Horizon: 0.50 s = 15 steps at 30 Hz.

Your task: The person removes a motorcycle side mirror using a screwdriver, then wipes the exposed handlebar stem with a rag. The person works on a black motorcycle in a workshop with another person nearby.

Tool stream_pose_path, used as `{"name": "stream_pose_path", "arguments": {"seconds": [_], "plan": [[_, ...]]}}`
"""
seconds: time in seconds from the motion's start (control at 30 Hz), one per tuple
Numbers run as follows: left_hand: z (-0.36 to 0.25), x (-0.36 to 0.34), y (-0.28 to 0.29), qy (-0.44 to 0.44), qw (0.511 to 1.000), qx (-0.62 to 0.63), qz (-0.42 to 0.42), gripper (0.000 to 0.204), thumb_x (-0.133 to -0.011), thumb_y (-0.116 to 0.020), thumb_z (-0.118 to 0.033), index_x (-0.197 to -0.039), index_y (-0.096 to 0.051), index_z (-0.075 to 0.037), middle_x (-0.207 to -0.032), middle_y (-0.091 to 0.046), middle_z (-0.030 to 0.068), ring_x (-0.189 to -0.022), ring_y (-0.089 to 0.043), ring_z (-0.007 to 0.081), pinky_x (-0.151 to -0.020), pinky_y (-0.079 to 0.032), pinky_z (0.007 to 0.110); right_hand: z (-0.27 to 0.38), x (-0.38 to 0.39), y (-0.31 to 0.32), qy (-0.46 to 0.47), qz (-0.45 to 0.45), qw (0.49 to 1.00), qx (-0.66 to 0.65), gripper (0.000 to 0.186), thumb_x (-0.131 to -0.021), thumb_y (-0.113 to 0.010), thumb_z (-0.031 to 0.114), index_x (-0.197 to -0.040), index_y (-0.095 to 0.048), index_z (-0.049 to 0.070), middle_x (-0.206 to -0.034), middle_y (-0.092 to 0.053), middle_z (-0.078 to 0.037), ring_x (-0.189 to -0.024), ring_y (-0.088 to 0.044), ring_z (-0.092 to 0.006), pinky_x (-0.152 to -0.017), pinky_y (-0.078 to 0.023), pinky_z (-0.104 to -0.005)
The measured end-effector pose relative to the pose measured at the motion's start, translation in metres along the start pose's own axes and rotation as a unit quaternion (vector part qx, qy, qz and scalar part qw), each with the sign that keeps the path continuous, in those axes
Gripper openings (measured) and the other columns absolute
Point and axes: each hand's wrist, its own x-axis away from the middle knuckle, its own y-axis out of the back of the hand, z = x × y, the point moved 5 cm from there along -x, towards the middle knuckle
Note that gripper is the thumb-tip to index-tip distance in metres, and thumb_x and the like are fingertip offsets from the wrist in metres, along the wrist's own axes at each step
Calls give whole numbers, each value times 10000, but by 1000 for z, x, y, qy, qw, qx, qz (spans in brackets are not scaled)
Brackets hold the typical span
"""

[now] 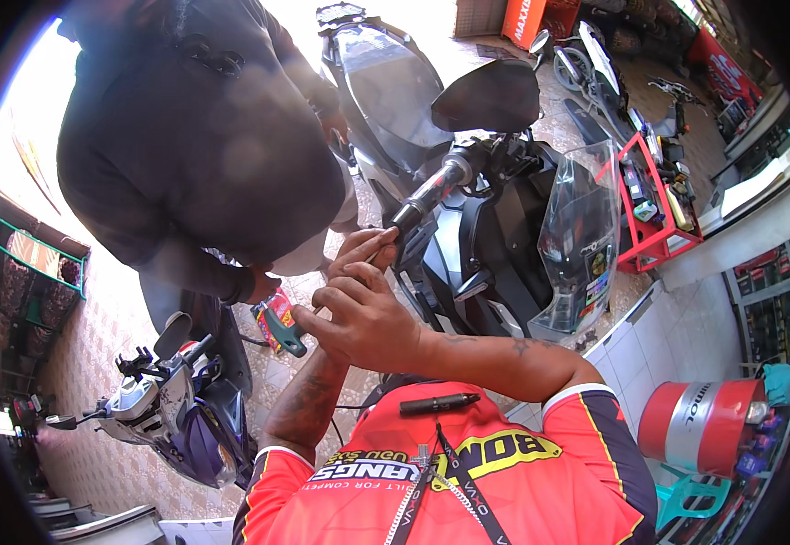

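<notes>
A scooter's handlebar grip (427, 200), black with a worn end, points toward me. At its end, the fingers of my left hand (354, 252) are closed around a thin metal shaft. My right hand (363, 318) is in front and nearer, its fingers curled at the dark green handle of a T-handle tool (283, 332). The shaft seems to run from this handle to the bar end; the hands hide most of it. Close behind the handle is a red and yellow packet (270, 309), by another person's hand (264, 283).
A person in dark clothes (204, 154) stands close at the far left. The scooter (495, 236) has a mirror (490, 95) and a clear windscreen (581, 245). A second scooter (177, 409) stands left. At right are a red rack (658, 218) and a red drum (704, 422).
</notes>
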Motion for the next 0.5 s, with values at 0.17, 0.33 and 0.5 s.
{"name": "stream_pose_path", "arguments": {"seconds": [0.17,0.33,0.5], "plan": [[-12,10,-2,14,997,58,57,466,-1049,-475,-365,-1371,-575,-44,-1419,-512,134,-1387,-417,282,-1146,-356,399,-6,-14,-1,17,42,996,-79,346,-836,-675,301,-1154,-666,165,-949,-565,-70,-931,-572,-255,-897,-409,-465],[-8,11,-4,78,989,105,73,578,-1039,-428,-436,-1418,-522,-10,-1472,-454,156,-1449,-333,292,-1186,-306,389,-9,-16,5,-17,44,989,-143,388,-823,-705,494,-1035,-684,169,-937,-538,-95,-964,-527,-302,-909,-367,-477],[-15,7,3,34,989,34,138,638,-1017,-395,-433,-1452,-470,28,-1497,-432,169,-1457,-319,296,-1194,-283,368,2,-9,-7,-72,11,991,-111,343,-826,-711,464,-932,-669,141,-952,-547,-111,-978,-543,-310,-989,-359,-498]]}}
